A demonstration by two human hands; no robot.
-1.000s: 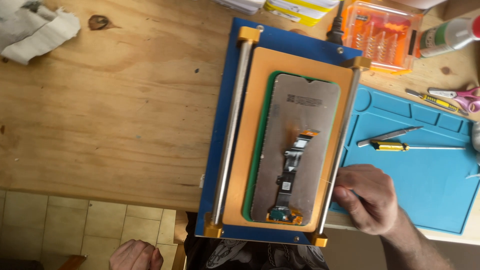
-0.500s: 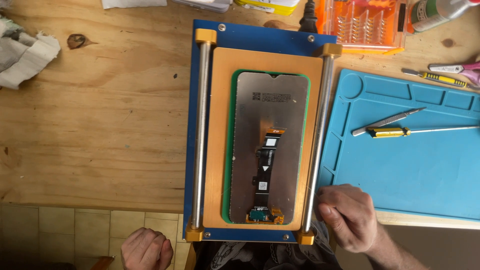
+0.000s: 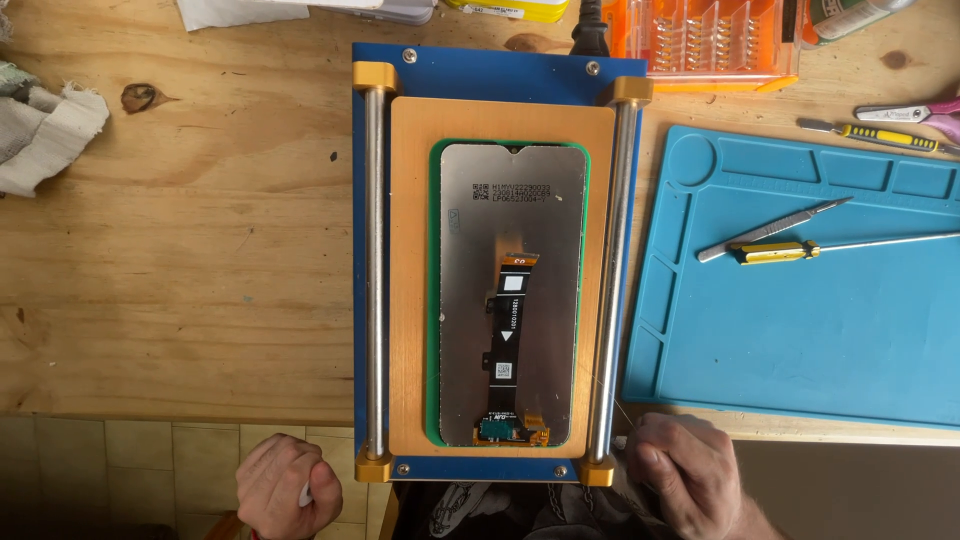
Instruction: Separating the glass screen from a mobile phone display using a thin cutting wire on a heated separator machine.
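A blue screen-separator machine (image 3: 497,72) with an orange pad (image 3: 410,280) lies on the wooden table. On the pad a phone display (image 3: 470,330) lies back up in a green frame, and a black and orange flex cable (image 3: 508,340) runs down its middle. My right hand (image 3: 685,480) is at the machine's lower right corner, beside the right steel rail (image 3: 612,280), fingers pinched on a thin wire (image 3: 607,392) that runs up toward the display's edge. My left hand (image 3: 288,488) is a closed fist below the lower left corner, with a small white thing showing in it.
A blue silicone work mat (image 3: 800,330) lies to the right with a scalpel (image 3: 770,228) and a yellow-handled screwdriver (image 3: 800,250) on it. An orange bit case (image 3: 715,40), another screwdriver (image 3: 870,133) and pink-handled scissors (image 3: 920,110) sit at the back right. A white rag (image 3: 45,135) lies at the far left.
The view has shifted, so the machine now sits more central and square. My left hand has come up closer to the lower left corner. My right hand stays at the lower right corner.
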